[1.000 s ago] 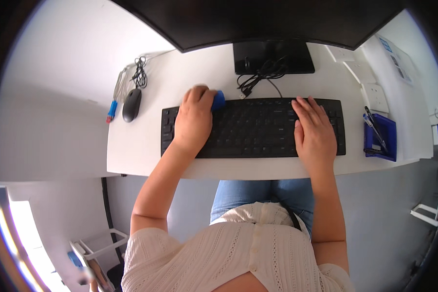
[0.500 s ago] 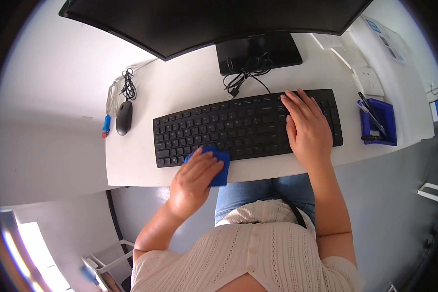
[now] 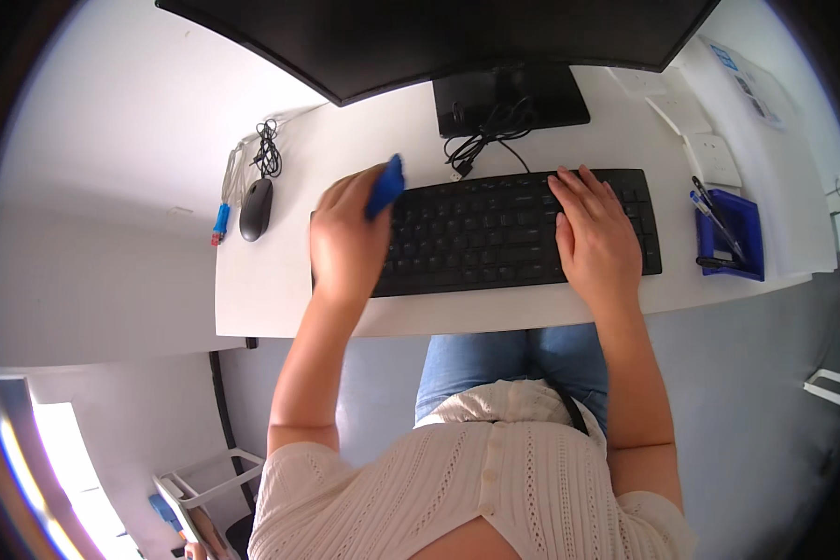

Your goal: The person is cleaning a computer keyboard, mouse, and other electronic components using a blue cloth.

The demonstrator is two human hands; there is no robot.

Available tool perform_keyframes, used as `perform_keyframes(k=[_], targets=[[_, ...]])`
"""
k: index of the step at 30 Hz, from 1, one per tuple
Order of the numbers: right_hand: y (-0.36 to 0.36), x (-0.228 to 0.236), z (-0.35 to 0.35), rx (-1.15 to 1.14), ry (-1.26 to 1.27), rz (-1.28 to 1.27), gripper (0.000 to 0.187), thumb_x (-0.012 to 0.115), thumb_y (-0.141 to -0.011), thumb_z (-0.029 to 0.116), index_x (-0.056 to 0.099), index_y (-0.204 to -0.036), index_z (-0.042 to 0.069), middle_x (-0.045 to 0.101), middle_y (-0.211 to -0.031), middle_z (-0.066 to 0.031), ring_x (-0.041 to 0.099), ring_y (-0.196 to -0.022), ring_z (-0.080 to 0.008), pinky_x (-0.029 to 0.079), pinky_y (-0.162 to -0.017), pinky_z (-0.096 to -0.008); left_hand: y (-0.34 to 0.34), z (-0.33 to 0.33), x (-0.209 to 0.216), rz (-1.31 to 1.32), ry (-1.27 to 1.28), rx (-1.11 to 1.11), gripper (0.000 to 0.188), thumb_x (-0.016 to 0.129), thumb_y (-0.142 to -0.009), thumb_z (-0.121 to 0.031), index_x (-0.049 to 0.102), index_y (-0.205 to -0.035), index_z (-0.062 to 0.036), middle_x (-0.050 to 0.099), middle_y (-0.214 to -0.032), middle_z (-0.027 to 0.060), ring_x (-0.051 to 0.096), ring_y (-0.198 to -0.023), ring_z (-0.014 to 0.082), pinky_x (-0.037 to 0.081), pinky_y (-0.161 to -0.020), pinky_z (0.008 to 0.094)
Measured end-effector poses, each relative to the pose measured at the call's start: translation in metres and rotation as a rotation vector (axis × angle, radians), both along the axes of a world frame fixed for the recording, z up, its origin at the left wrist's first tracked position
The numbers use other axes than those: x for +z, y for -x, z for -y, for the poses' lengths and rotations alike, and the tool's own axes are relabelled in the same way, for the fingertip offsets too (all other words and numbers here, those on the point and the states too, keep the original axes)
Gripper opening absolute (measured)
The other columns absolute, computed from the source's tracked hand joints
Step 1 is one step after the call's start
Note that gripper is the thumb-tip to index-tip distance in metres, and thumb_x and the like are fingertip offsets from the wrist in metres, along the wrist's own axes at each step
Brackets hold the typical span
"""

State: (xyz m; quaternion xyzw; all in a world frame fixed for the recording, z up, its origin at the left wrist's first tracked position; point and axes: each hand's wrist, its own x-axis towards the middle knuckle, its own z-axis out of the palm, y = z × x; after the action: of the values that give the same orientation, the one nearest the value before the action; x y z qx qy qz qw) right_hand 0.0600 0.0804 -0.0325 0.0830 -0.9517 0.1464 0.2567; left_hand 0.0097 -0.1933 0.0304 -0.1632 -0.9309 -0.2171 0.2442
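A black keyboard (image 3: pixel 476 233) lies on the white desk. Over its left end is my left hand (image 3: pixel 347 233), closed on a blue cloth (image 3: pixel 386 187) that sticks out past the fingers at the keyboard's far edge. The hand hides the leftmost keys and is slightly blurred. My right hand (image 3: pixel 599 229) rests flat on the right part of the keyboard, fingers stretched toward its far edge, holding nothing.
Behind the keyboard stands a monitor (image 3: pixel 439 37) on a black base (image 3: pixel 560 103), with a coiled cable (image 3: pixel 485 140) before it. A mouse (image 3: pixel 256 210) lies left. On the right are a blue pen tray (image 3: pixel 756 233) and a white socket box (image 3: pixel 712 159).
My left hand has moved with the blue cloth from the keyboard's near edge to its far left corner. My right hand stays on the keyboard. The view has shifted slightly.
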Motion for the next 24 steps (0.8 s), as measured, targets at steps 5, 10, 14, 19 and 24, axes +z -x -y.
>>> perform_keyframes(k=[5, 10, 14, 19, 24], targets=[[0.003, -0.001, 0.004, 0.008, 0.012, 0.003, 0.034, 0.061, -0.094, 0.012, 0.066, -0.127, 0.009, 0.062, -0.136, -0.0056, 0.054, -0.133, -0.0262, 0.042, -0.114, -0.0417, 0.006, -0.063, -0.038, -0.104, 0.234, -0.160, 0.030, 0.063, -0.076, -0.003, 0.065, -0.106, -0.0029, 0.068, -0.103, 0.0125, 0.067, -0.102, 0.0293, 0.057, -0.084, 0.0379], [0.000, 0.002, 0.001, 0.019, 0.043, 0.035, 0.036, 0.062, -0.093, 0.011, 0.066, -0.128, 0.010, 0.062, -0.138, -0.0051, 0.053, -0.133, -0.0255, 0.041, -0.114, -0.0412, -0.023, -0.091, -0.041, -0.068, 0.217, -0.331, 0.044, 0.067, -0.066, 0.002, 0.067, -0.110, -0.0007, 0.069, -0.110, 0.0139, 0.066, -0.107, 0.0317, 0.055, -0.094, 0.0406], [-0.001, 0.001, 0.002, -0.004, 0.018, 0.038, 0.037, 0.061, -0.094, 0.012, 0.064, -0.131, 0.011, 0.062, -0.138, -0.0044, 0.053, -0.134, -0.0245, 0.041, -0.115, -0.0412, -0.060, -0.080, -0.041, -0.092, 0.199, -0.413, 0.042, 0.066, -0.069, 0.001, 0.068, -0.110, 0.0002, 0.070, -0.112, 0.0138, 0.066, -0.113, 0.0306, 0.055, -0.097, 0.0448], [0.000, -0.001, 0.000, 0.008, 0.013, 0.034, 0.037, 0.060, -0.095, 0.013, 0.063, -0.132, 0.011, 0.062, -0.138, -0.0046, 0.054, -0.133, -0.0248, 0.041, -0.115, -0.0418, -0.097, -0.058, -0.042, -0.082, 0.222, -0.487, 0.036, 0.066, -0.071, -0.001, 0.071, -0.107, 0.0002, 0.070, -0.111, 0.0141, 0.068, -0.112, 0.0305, 0.056, -0.097, 0.0455], [-0.002, -0.002, -0.003, 0.012, 0.111, -0.025, 0.031, 0.060, -0.095, 0.012, 0.068, -0.125, 0.009, 0.065, -0.132, -0.0078, 0.056, -0.131, -0.0273, 0.041, -0.114, -0.0434, -0.115, -0.034, -0.038, -0.021, 0.167, -0.577, 0.039, 0.069, -0.067, 0.002, 0.072, -0.106, 0.0011, 0.071, -0.110, 0.0145, 0.069, -0.110, 0.0312, 0.056, -0.095, 0.0446]])
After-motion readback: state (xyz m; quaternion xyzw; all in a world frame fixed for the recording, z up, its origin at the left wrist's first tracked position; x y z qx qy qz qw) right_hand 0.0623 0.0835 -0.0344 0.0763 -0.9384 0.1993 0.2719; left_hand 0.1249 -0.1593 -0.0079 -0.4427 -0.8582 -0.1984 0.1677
